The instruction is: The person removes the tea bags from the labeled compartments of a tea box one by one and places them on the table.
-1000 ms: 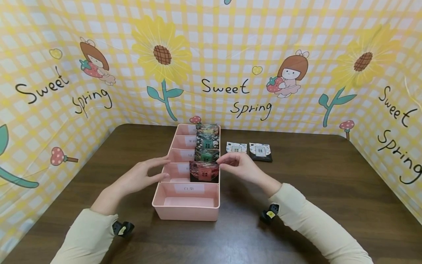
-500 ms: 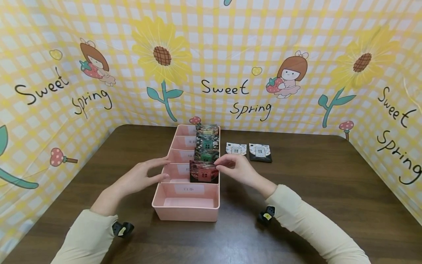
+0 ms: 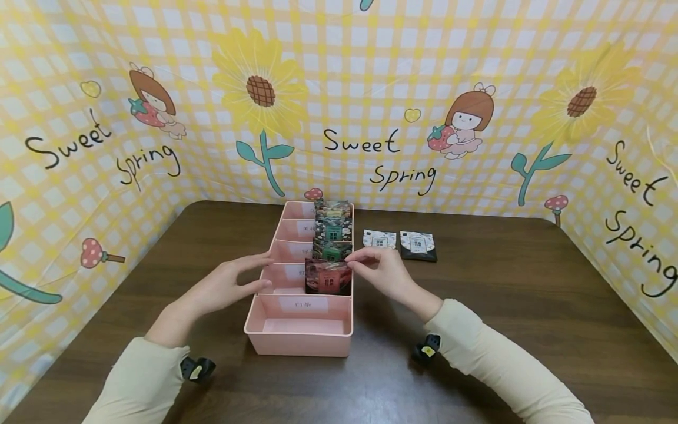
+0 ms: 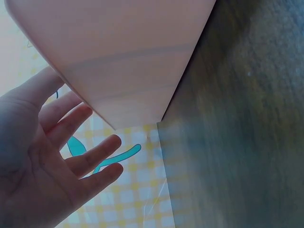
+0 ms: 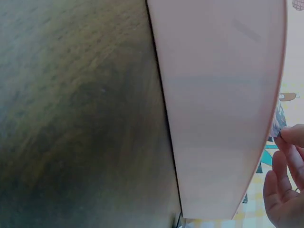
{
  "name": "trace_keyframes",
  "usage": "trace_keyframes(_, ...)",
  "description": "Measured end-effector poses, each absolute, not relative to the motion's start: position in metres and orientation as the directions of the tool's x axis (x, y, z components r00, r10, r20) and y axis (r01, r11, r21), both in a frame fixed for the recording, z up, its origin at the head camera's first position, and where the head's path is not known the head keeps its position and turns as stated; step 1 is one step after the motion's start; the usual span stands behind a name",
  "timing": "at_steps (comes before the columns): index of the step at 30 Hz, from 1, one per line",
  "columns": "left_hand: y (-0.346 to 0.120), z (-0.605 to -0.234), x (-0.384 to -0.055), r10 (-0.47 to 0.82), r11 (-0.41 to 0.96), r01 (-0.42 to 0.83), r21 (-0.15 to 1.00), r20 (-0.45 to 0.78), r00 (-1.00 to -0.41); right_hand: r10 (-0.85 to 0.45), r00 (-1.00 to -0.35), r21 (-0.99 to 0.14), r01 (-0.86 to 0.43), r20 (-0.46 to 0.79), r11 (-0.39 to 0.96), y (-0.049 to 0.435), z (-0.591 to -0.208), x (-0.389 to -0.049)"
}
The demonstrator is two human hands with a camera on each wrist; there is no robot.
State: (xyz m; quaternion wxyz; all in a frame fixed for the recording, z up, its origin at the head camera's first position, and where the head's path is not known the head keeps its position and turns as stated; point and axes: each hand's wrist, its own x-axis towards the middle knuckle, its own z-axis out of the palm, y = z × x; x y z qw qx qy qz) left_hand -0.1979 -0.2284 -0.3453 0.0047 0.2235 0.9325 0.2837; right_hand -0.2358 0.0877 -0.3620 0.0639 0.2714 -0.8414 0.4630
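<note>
Head view, right hand [image 3: 384,271] pinching red packet [image 3: 328,280]

Pink organizer tray [image 3: 298,341] on dark brown wood-grain table [image 3: 529,306]. Red packet [image 3: 328,278], green ones behind. Backdrop [image 3: 371,70] yellow-white gingham.

A: The labels inside the pink tray [image 3: 299,341]?
B: Too small to read, and the sachets hide part of some. The right wrist view cuts the right hand [image 5: 287,190] at the edge; the red packet [image 3: 328,280] is a sliver there.
A: The left hand [image 4: 42,161]?
B: Its palm runs off the frame
</note>
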Motion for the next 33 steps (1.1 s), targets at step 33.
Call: trace_keyframes(33,-0.227,-0.345,-0.198,0.430,0.744,0.441,0.501,0.145,-0.891,-0.224,-0.868,-0.787,-0.496,0.443,0.366,0.107,-0.324,-0.228)
